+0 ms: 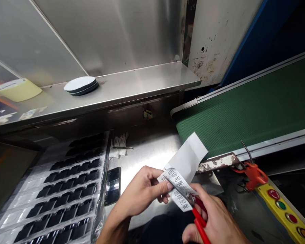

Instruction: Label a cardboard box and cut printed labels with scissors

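My left hand (148,189) pinches a white strip of printed labels (186,156) between thumb and fingers. The strip carries rows of black characters at its lower part and is plain white at its upper end. Red-handled scissors (199,220) are in my right hand (216,217), fingers through or around the handles. Their metal blades lie across the printed part, close to my left thumb. How far the blades have cut into the paper I cannot tell.
Left of my hands lie a clear tray (63,193) of black parts, a phone (112,186) and a white glove (119,144). A steel shelf (142,81) bears a tape roll (17,89) and round discs (81,84). Right: green conveyor (244,105), orange-handled tool (255,176), yellow button box (282,210).
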Action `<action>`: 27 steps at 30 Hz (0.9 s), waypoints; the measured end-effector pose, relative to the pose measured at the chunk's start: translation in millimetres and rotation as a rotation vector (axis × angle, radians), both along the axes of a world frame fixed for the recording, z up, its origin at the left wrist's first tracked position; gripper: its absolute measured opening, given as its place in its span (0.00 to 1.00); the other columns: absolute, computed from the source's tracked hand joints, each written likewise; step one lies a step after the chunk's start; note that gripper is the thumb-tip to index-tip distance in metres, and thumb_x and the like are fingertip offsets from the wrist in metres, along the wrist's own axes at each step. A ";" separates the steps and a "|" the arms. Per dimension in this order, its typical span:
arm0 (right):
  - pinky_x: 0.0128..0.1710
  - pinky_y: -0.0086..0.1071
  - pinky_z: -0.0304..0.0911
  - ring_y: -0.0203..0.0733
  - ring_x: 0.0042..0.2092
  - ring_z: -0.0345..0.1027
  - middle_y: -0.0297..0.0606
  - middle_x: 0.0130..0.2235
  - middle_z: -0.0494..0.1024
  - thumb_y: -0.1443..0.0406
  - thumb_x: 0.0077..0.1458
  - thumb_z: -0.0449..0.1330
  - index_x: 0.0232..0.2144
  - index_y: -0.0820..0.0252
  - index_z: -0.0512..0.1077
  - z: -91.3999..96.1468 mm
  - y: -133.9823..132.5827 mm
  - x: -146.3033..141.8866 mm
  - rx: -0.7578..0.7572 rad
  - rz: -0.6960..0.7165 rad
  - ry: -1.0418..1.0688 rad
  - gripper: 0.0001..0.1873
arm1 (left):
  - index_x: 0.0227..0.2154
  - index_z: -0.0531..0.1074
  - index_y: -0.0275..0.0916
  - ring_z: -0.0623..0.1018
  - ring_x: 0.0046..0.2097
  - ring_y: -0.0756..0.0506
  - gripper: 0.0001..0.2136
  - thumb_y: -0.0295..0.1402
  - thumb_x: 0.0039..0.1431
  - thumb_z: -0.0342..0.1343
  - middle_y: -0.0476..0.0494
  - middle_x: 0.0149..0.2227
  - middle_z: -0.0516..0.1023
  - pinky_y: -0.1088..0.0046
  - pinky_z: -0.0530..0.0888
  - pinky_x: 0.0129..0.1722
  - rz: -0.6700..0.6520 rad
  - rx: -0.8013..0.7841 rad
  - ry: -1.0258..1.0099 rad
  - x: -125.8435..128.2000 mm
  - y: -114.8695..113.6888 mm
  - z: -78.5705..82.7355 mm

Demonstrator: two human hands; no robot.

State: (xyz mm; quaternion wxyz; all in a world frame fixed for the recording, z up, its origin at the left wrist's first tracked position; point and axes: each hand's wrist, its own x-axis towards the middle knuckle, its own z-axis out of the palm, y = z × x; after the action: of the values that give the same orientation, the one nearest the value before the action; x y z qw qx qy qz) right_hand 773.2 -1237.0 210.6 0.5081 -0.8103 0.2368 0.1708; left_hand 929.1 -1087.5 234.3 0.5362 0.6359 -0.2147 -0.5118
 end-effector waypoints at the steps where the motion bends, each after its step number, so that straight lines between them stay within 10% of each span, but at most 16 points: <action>1: 0.27 0.26 0.53 0.35 0.27 0.56 0.24 0.24 0.61 0.64 0.31 0.71 0.41 0.51 0.67 -0.3 -0.1 0.2 0.007 0.006 -0.002 0.31 | 0.29 0.77 0.30 0.71 0.26 0.51 0.11 0.36 0.58 0.60 0.44 0.23 0.74 0.78 0.70 0.27 -0.001 0.000 0.000 0.2 -0.1 -0.3; 27: 0.26 0.26 0.58 0.36 0.26 0.60 0.29 0.25 0.71 0.62 0.33 0.70 0.33 0.55 0.75 -10.9 3.5 -7.0 -0.059 -0.043 -0.076 0.19 | 0.33 0.79 0.31 0.74 0.26 0.49 0.12 0.37 0.58 0.59 0.40 0.26 0.78 0.76 0.72 0.27 -0.002 -0.006 0.020 -0.2 1.0 -3.1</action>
State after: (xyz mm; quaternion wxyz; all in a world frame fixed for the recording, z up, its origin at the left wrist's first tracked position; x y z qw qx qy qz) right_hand 766.3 -1233.5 199.7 0.4959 -0.8257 0.2396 0.1220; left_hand 928.9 -1086.5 231.2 0.5398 0.6289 -0.2116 -0.5180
